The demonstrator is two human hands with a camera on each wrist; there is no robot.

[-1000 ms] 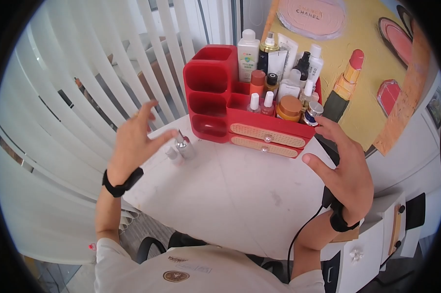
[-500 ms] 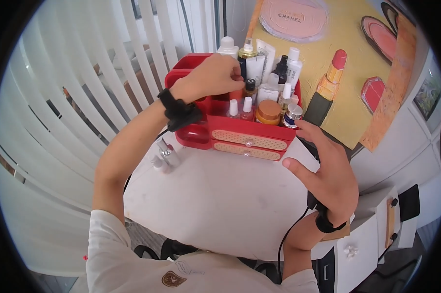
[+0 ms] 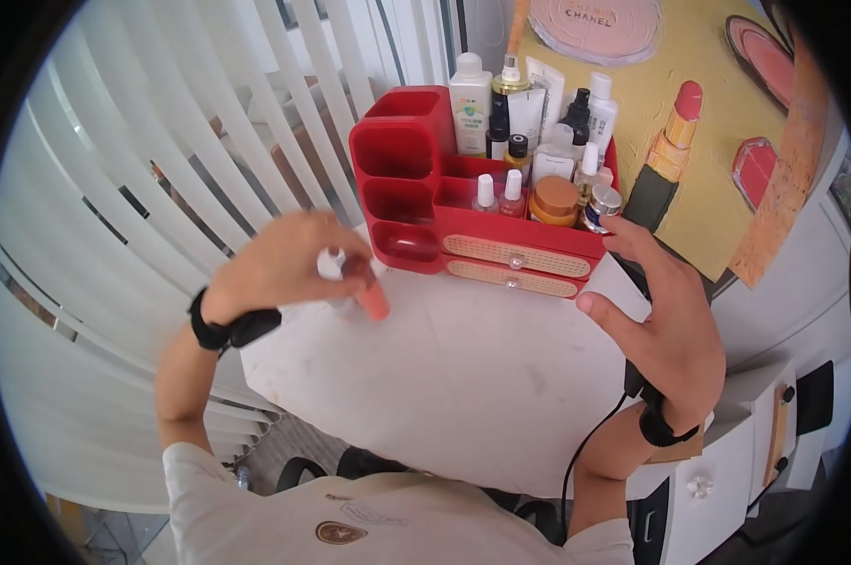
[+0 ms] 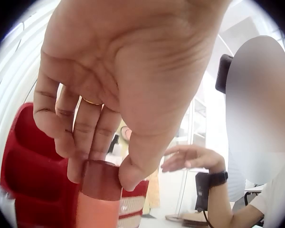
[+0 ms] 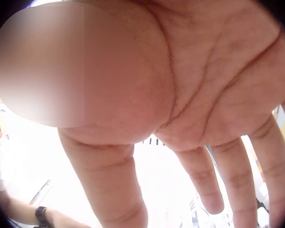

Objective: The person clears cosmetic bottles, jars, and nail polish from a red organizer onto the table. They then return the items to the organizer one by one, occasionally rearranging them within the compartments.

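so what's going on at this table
A person's left hand pinches a coral bottle by its red-brown cap, left of the red organizer's drawers; whether the bottle touches the white tabletop is unclear. The right hand holds nothing, fingers apart near the organizer's right front corner. The red organizer holds tubes, bottles and an amber jar.

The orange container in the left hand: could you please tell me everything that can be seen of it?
The orange container has a smooth peach-orange body and a darker reddish-brown cap, which is on. Plastic or glass, I cannot tell. The left hand pinches it at the cap, with the body below. In the head view it looks tilted, in front of the red organizer's left end; whether its base touches the white table is unclear.
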